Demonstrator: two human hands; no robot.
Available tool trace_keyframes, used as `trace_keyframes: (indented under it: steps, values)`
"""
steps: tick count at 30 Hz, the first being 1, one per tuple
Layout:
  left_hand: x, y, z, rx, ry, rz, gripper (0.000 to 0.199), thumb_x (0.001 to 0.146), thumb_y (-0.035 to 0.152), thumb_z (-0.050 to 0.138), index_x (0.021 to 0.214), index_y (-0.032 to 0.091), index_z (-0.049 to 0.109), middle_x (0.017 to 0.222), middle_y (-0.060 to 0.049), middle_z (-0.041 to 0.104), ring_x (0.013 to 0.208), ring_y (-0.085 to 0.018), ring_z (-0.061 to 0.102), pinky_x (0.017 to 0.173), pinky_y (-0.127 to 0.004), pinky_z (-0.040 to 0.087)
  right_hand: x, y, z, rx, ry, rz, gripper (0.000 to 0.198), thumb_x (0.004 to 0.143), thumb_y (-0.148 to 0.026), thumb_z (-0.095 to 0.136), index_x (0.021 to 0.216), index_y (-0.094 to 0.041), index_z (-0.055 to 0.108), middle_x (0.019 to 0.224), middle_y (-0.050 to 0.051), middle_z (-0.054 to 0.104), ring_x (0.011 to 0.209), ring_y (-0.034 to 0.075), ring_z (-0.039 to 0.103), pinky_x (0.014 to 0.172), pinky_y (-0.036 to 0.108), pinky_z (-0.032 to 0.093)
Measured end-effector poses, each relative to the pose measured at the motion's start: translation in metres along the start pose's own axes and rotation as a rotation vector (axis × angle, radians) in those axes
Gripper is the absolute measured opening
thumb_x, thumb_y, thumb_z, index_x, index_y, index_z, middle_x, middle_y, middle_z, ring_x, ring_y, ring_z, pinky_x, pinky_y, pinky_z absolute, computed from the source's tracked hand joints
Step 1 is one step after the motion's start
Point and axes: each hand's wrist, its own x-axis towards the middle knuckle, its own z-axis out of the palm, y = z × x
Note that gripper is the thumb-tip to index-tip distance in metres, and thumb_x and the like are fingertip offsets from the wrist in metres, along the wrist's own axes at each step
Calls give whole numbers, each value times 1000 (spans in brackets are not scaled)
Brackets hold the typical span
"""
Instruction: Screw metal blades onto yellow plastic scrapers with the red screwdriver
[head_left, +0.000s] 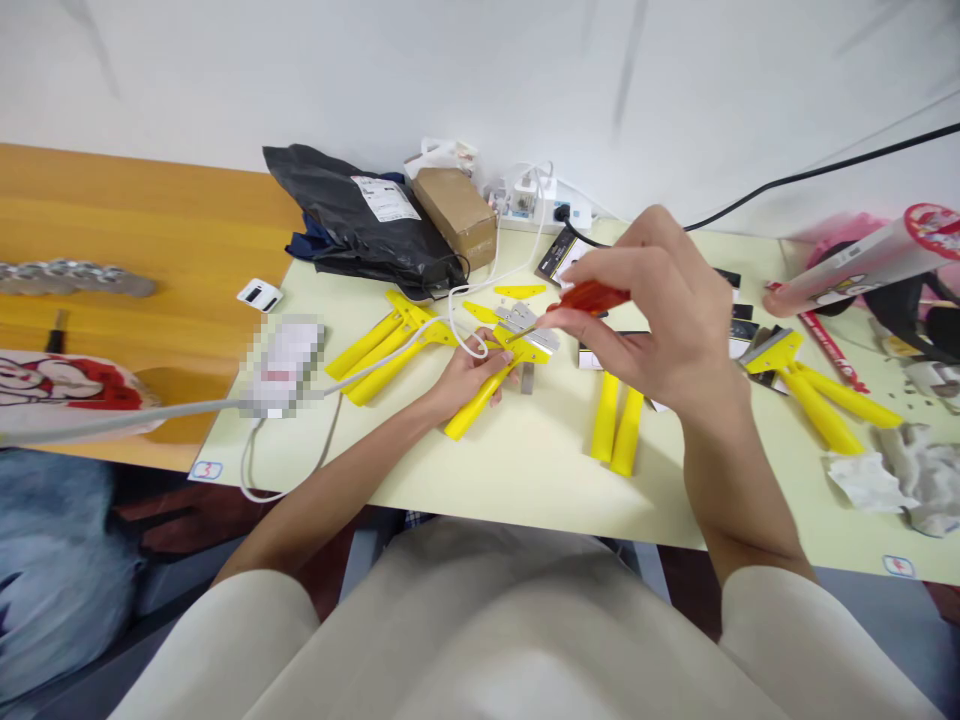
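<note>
My left hand (466, 375) is closed around a yellow scraper (474, 408) near its head, which rests low over the pale table. With my right hand (664, 310) I pinch the red handle of a screwdriver (595, 298). Its shaft slants down to the left, and its tip meets the scraper head beside my left fingers. Loose yellow plates (520, 291) and flat metal pieces (516, 317) lie just beyond the head. More yellow scrapers (375, 365) are to the left. Two yellow handles (616, 425) lie below my right hand, which hides their upper ends.
Behind are a black plastic bag (360, 220), a cardboard box (457, 210) and a power strip (540, 208). A white cable (397, 352) crosses near my left hand. Scrapers (817, 395), crumpled paper (870, 482) and a tube (862, 265) lie right. A blurred-out device (285, 365) lies left.
</note>
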Motion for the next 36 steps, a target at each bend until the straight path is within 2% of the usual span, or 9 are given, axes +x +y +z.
trace_keyframes:
  steps: [5, 9, 14, 16, 19, 20, 25, 30, 36]
  values:
    - [0, -1, 0, -21, 1, 20, 48, 89, 47, 80, 106, 25, 41, 85, 0, 73, 67, -15, 69, 44, -21, 53, -1, 0, -2, 145, -53, 29, 53, 97, -35, 75, 145, -43, 53, 141, 5, 66, 117, 30, 73, 94, 53, 69]
    - [-1, 1, 1, -9, -6, 12, 50, 88, 50, 82, 106, 25, 42, 85, 0, 73, 64, -14, 68, 45, -21, 53, -4, 0, -3, 53, -5, 33, 39, 95, -36, 79, 129, -38, 60, 124, 5, 71, 103, 29, 75, 90, 53, 68]
    - [-1, -2, 0, -26, 3, 29, 49, 90, 48, 81, 106, 25, 41, 84, 1, 73, 61, -13, 66, 45, -21, 53, -2, -4, -6, 104, -80, -9, 31, 99, -29, 71, 126, -35, 56, 145, 8, 59, 121, 29, 70, 92, 49, 69]
    - [0, -5, -1, -28, -5, 39, 50, 90, 48, 80, 108, 25, 40, 85, 0, 74, 62, -13, 66, 44, -21, 53, -2, -4, -6, 101, -97, -26, 29, 100, -26, 70, 125, -35, 58, 134, 5, 66, 112, 26, 73, 88, 46, 70]
    - [1, -8, -2, -17, -10, 43, 52, 90, 49, 81, 110, 25, 39, 86, 0, 73, 68, -15, 69, 45, -21, 53, -2, 0, -7, -43, 83, -46, 26, 92, -31, 82, 111, -31, 64, 97, 1, 71, 82, 23, 73, 77, 44, 68]
    - [0, -9, -2, -14, -8, 45, 53, 89, 49, 82, 110, 25, 40, 86, -1, 73, 70, -16, 70, 46, -20, 54, -2, 1, -8, -55, 105, -50, 28, 90, -33, 84, 108, -31, 64, 97, 1, 70, 81, 23, 72, 76, 43, 68]
    - [-1, -9, -1, -9, 1, 63, 51, 90, 50, 81, 110, 25, 40, 85, 0, 72, 69, -16, 70, 45, -20, 54, -3, 3, -22, 239, -182, -40, 35, 95, -28, 76, 126, -33, 59, 143, 6, 64, 118, 26, 72, 94, 46, 68]
    - [0, -12, 0, -28, -1, 80, 51, 89, 48, 81, 111, 25, 41, 89, 0, 73, 75, -16, 72, 46, -19, 53, -6, 16, -18, 125, 78, 4, 34, 87, -34, 88, 115, -30, 69, 103, 0, 78, 90, 23, 79, 84, 40, 69]
    - [0, -8, 2, -12, 44, 91, 49, 89, 48, 80, 109, 25, 42, 89, 0, 74, 60, -12, 67, 45, -20, 53, -6, 19, -29, 199, -43, 14, 42, 90, -33, 84, 128, -31, 64, 143, 8, 63, 117, 26, 74, 93, 43, 68]
